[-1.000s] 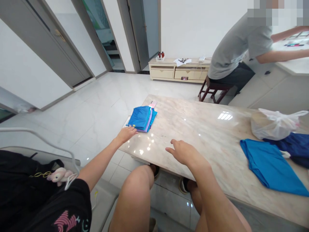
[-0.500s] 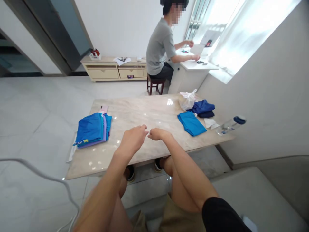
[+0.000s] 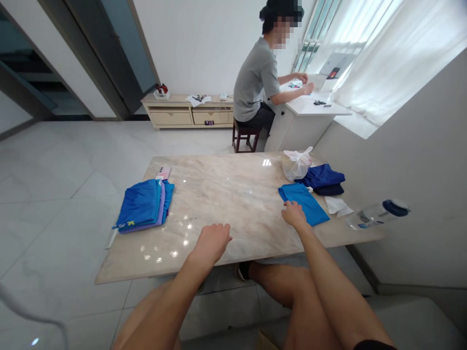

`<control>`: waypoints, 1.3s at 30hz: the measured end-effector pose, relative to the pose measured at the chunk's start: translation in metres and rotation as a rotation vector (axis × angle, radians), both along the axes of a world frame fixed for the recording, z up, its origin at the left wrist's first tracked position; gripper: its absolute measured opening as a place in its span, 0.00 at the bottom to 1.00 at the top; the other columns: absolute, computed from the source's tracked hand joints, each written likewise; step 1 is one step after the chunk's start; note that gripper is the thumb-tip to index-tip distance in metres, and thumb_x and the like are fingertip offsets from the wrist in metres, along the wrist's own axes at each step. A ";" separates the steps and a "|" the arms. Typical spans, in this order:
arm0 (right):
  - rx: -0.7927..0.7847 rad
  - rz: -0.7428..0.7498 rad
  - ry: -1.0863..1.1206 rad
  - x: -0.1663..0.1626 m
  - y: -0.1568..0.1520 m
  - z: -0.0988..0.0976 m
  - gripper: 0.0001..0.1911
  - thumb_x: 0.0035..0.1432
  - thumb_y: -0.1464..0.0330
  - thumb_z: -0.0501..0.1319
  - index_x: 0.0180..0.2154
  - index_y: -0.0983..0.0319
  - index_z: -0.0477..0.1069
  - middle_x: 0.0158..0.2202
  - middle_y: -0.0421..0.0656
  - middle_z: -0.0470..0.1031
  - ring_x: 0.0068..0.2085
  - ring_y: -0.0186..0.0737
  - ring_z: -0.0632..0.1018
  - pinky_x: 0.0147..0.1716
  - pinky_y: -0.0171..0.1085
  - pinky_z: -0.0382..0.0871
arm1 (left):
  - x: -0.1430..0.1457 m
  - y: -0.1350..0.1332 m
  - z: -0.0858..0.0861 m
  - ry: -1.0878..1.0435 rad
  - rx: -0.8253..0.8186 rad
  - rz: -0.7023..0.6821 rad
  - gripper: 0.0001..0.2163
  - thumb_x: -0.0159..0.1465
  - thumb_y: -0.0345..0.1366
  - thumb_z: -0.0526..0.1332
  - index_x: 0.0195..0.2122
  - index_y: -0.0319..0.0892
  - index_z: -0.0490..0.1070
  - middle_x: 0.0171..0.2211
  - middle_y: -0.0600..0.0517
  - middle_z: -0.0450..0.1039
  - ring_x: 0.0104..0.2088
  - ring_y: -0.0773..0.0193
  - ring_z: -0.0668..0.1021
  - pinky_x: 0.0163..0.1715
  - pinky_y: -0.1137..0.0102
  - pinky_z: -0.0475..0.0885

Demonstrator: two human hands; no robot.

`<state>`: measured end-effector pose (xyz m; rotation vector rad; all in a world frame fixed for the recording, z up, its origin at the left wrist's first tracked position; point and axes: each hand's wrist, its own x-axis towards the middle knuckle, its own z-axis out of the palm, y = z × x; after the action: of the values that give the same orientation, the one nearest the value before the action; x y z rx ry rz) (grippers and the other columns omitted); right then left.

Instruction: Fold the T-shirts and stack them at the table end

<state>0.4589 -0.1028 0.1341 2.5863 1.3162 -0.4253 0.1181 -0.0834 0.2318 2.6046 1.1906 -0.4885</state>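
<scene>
My right hand (image 3: 295,214) is at the left edge of a folded bright blue cloth (image 3: 309,204), its fingers slightly apart and partly over the fabric; no grip on it shows. Above the marble table near its front edge hovers my left hand (image 3: 213,241), fingers curled in, with nothing visible in it. At the left end of the table lies a stack of folded blue and purple cloths (image 3: 142,204), the top one with a small yellow mark.
Behind the blue cloth are a white plastic bag (image 3: 296,164) and dark blue folded fabric (image 3: 325,179). White paper (image 3: 337,206) and a tilted-looking clear bottle (image 3: 372,216) are on the right. A pink phone (image 3: 164,173) lies behind the stack. A person (image 3: 255,82) sits at a white desk.
My right hand has moved right from beside my left hand to the blue cloth. My left hand has stayed near the table's middle. The view has shifted slightly.
</scene>
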 end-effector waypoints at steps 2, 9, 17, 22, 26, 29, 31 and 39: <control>0.087 -0.059 -0.050 0.010 -0.004 -0.010 0.27 0.77 0.67 0.50 0.70 0.70 0.65 0.70 0.68 0.65 0.69 0.62 0.72 0.62 0.49 0.72 | 0.006 0.002 -0.002 0.008 0.001 0.008 0.13 0.79 0.38 0.59 0.57 0.38 0.77 0.51 0.37 0.84 0.54 0.44 0.85 0.48 0.60 0.78; 0.068 -0.205 -0.032 0.035 -0.015 -0.038 0.23 0.76 0.65 0.57 0.64 0.72 0.72 0.54 0.67 0.80 0.59 0.59 0.83 0.53 0.46 0.78 | 0.026 -0.004 -0.015 -0.044 0.001 -0.015 0.13 0.78 0.39 0.61 0.56 0.37 0.78 0.49 0.38 0.84 0.53 0.44 0.85 0.49 0.59 0.78; 0.071 -0.062 -0.055 0.004 -0.002 -0.029 0.19 0.68 0.80 0.55 0.53 0.72 0.82 0.54 0.68 0.81 0.57 0.59 0.84 0.53 0.44 0.78 | 0.031 -0.013 -0.009 -0.036 -0.052 -0.030 0.15 0.78 0.41 0.60 0.57 0.36 0.78 0.51 0.37 0.84 0.54 0.44 0.85 0.49 0.59 0.77; 0.066 0.026 0.035 -0.014 0.015 -0.034 0.19 0.63 0.80 0.60 0.53 0.71 0.82 0.54 0.68 0.82 0.58 0.60 0.84 0.54 0.45 0.78 | 0.024 -0.015 -0.007 -0.023 -0.077 -0.032 0.16 0.78 0.42 0.60 0.58 0.36 0.78 0.52 0.37 0.84 0.55 0.44 0.85 0.49 0.59 0.77; 0.045 0.129 0.213 -0.015 0.019 -0.032 0.20 0.61 0.76 0.65 0.54 0.67 0.84 0.55 0.61 0.84 0.61 0.59 0.83 0.60 0.45 0.76 | 0.014 -0.014 -0.001 0.000 -0.084 -0.011 0.16 0.79 0.42 0.60 0.58 0.36 0.77 0.52 0.37 0.84 0.55 0.45 0.84 0.50 0.59 0.77; 0.028 0.269 0.421 -0.032 0.019 -0.030 0.23 0.61 0.74 0.67 0.57 0.63 0.84 0.58 0.51 0.85 0.62 0.52 0.83 0.62 0.39 0.75 | 0.004 -0.010 0.003 0.026 -0.078 0.024 0.15 0.78 0.41 0.60 0.58 0.37 0.77 0.52 0.37 0.84 0.56 0.45 0.84 0.51 0.60 0.77; 0.024 0.358 0.553 -0.059 0.019 -0.032 0.25 0.61 0.74 0.68 0.60 0.61 0.83 0.60 0.47 0.84 0.61 0.48 0.84 0.61 0.35 0.76 | -0.002 -0.007 0.003 0.045 -0.066 0.052 0.15 0.78 0.41 0.60 0.58 0.37 0.78 0.52 0.36 0.84 0.56 0.44 0.84 0.51 0.60 0.77; -0.184 0.722 0.931 -0.168 0.027 -0.029 0.26 0.62 0.72 0.70 0.62 0.61 0.80 0.56 0.46 0.86 0.56 0.48 0.87 0.56 0.38 0.79 | -0.021 0.008 -0.002 0.045 -0.064 0.137 0.17 0.78 0.42 0.60 0.59 0.36 0.77 0.53 0.34 0.83 0.56 0.40 0.84 0.50 0.57 0.77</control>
<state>0.2913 -0.0754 0.1054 1.5609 2.1795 -1.5779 0.0974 -0.0756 0.2300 2.4503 1.3337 -0.5500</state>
